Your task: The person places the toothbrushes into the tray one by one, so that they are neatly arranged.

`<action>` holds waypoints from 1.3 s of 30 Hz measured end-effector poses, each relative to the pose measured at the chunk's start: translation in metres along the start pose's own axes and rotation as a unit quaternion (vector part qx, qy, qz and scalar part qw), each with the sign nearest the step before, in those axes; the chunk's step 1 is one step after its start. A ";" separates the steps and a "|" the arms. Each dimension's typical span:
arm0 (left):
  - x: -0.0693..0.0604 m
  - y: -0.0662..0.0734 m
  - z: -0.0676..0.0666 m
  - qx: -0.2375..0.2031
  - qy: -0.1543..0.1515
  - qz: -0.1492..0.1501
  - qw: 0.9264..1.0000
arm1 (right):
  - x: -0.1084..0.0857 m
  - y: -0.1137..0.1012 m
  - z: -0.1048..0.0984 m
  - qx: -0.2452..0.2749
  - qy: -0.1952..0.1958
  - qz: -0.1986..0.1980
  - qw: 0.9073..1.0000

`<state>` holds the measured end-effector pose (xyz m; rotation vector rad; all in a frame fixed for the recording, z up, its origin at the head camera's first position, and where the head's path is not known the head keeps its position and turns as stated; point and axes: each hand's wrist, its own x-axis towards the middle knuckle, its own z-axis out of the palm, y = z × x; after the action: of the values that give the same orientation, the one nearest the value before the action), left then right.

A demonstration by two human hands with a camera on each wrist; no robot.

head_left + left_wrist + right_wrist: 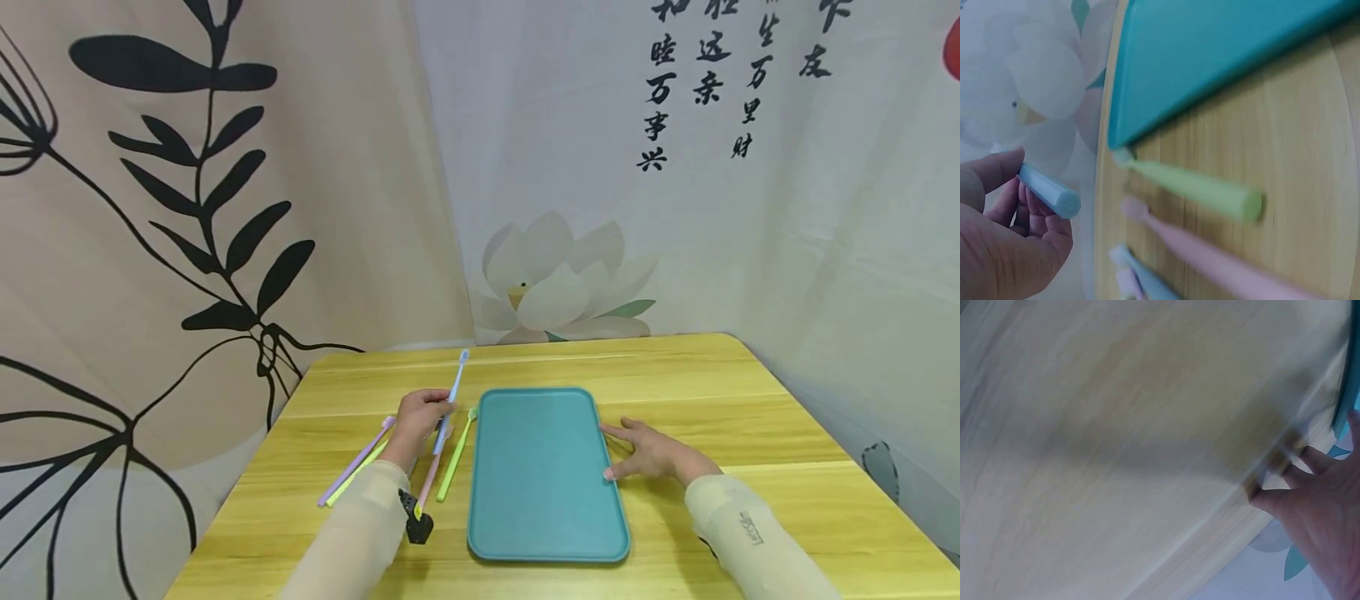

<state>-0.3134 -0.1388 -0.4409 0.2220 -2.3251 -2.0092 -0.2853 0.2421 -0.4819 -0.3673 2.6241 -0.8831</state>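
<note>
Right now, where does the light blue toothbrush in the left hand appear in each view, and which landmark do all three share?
Head: the light blue toothbrush is below and slightly left of centre, in the left hand.
Left wrist: the light blue toothbrush is at left, around mid-height.
Right wrist: not in it.
Shared landmark: the teal tray.

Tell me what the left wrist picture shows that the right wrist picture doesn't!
Only the left wrist picture shows the blue toothbrush held in the person's left grip, plus the green toothbrush, the pink toothbrush and parts of more toothbrushes.

Only the right wrist picture shows the person's right grip, spread out.

Both show the teal tray, the wooden table and some of the flower print behind.
</note>
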 end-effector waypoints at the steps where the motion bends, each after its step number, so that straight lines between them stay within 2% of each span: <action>1: 0.000 0.000 0.004 -0.009 -0.003 -0.001 1.000 | 0.000 0.000 0.000 0.001 0.000 0.002 1.000; 6: -0.005 0.001 0.025 -0.025 -0.016 -0.004 1.000 | -0.002 -0.002 0.000 0.004 0.001 0.002 1.000; 15: -0.015 0.001 0.055 -0.023 -0.034 -0.017 0.999 | -0.002 0.000 0.000 -0.004 0.005 -0.007 1.000; 22: -0.025 -0.002 0.080 -0.030 -0.045 -0.008 0.998 | 0.000 0.002 0.001 -0.011 0.009 -0.011 1.000; 29: -0.033 -0.008 0.106 -0.051 -0.025 -0.021 0.998 | 0.001 0.003 0.002 -0.010 0.007 -0.008 1.000; 35: -0.040 -0.013 0.127 -0.040 -0.007 -0.036 0.999 | 0.002 0.004 0.002 -0.009 0.010 -0.006 1.000; 39: -0.045 -0.017 0.139 -0.035 -0.005 -0.040 0.999 | 0.001 0.003 0.002 -0.011 0.011 -0.008 1.000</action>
<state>-0.2867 0.0014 -0.4757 0.3068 -2.2824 -2.1296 -0.2859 0.2432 -0.4860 -0.3857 2.6577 -0.8679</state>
